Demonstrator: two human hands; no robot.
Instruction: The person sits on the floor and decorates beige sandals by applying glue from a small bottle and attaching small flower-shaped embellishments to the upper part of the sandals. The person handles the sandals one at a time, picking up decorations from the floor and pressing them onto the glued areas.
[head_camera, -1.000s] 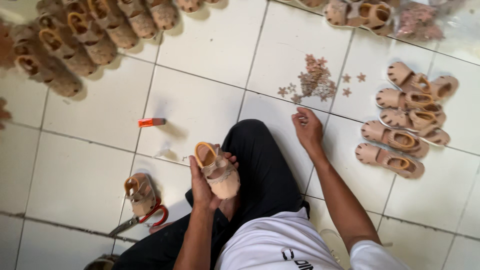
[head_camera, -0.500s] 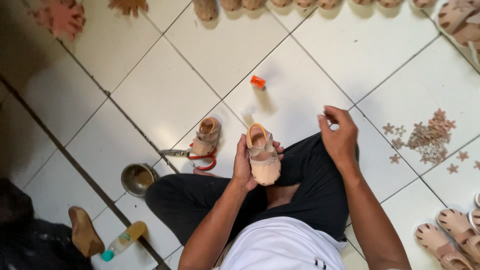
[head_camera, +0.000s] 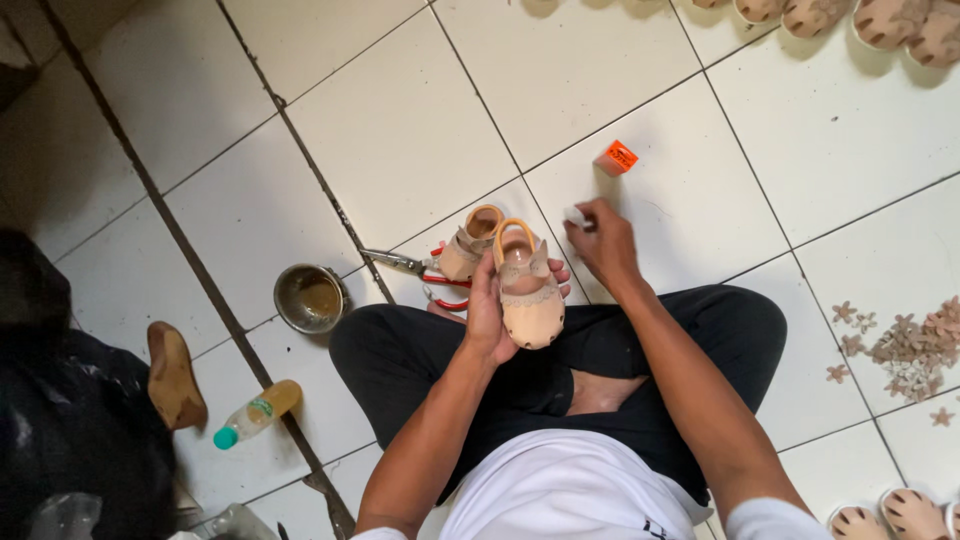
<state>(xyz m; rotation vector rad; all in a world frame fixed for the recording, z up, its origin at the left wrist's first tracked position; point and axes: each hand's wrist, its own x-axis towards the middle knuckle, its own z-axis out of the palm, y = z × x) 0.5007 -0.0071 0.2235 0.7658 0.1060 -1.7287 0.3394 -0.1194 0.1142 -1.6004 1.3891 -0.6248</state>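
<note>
I sit cross-legged on a white tiled floor in black trousers. My left hand (head_camera: 489, 318) grips a small beige child's sandal (head_camera: 528, 290) with a scalloped strap, held sole-down above my knee. My right hand (head_camera: 601, 243) reaches out over the floor just right of the sandal, pinching a small white object (head_camera: 575, 215). A second beige sandal (head_camera: 468, 243) lies on the tile just left of the held one. An orange block (head_camera: 615, 158) rests on the floor beyond my right hand.
Red-handled pliers (head_camera: 420, 271) lie by the second sandal. A metal cup with brown liquid (head_camera: 309, 298), a small bottle (head_camera: 255, 412) and a wooden shoe last (head_camera: 174, 374) sit at left. Flower-shaped cutouts (head_camera: 912, 347) are piled at right. More sandals line the top right (head_camera: 880, 18) and bottom right (head_camera: 890, 518).
The view has swung left. My right hand has left my knee and reached forward to the floor, now pinching a small white object. The left hand still holds the sandal.
</note>
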